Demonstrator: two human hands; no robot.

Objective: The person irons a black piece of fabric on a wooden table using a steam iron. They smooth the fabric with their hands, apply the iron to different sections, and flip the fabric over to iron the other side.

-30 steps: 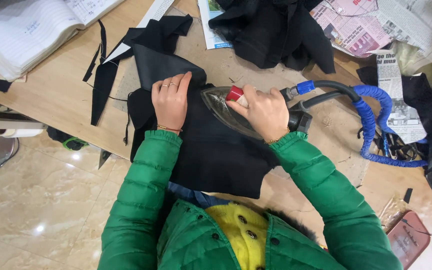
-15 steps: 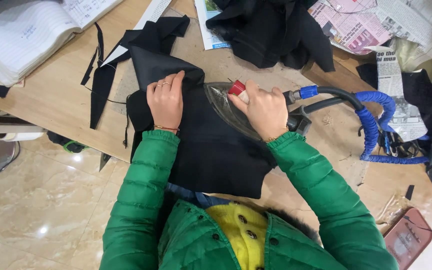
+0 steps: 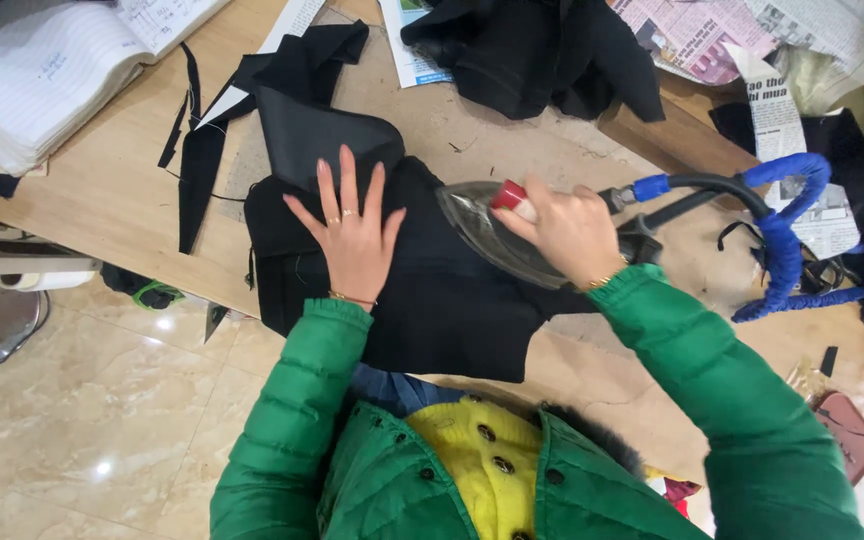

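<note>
A black piece of fabric (image 3: pixel 442 300) lies spread over the near edge of a wooden table (image 3: pixel 102 200). My left hand (image 3: pixel 352 232) lies flat on it with the fingers spread, holding the cloth down. My right hand (image 3: pixel 564 228) grips the handle of a steam iron (image 3: pixel 492 232) with a shiny soleplate and a red button, which rests on the fabric to the right of my left hand. A blue-wrapped hose (image 3: pixel 782 240) and black cord run from the iron's back to the right. Both arms wear green puffer sleeves.
An open lined notebook (image 3: pixel 42 70) lies at the far left. Black fabric strips (image 3: pixel 202 140) and a black garment heap (image 3: pixel 542 55) lie at the back. Newspapers (image 3: pixel 752 40) cover the far right. A brown pouch (image 3: pixel 852 440) sits at the right edge. Tiled floor lies below left.
The iron and my right hand have slid a little along the fabric, and my left hand has spread its fingers wider on the cloth. The view has shifted slightly.
</note>
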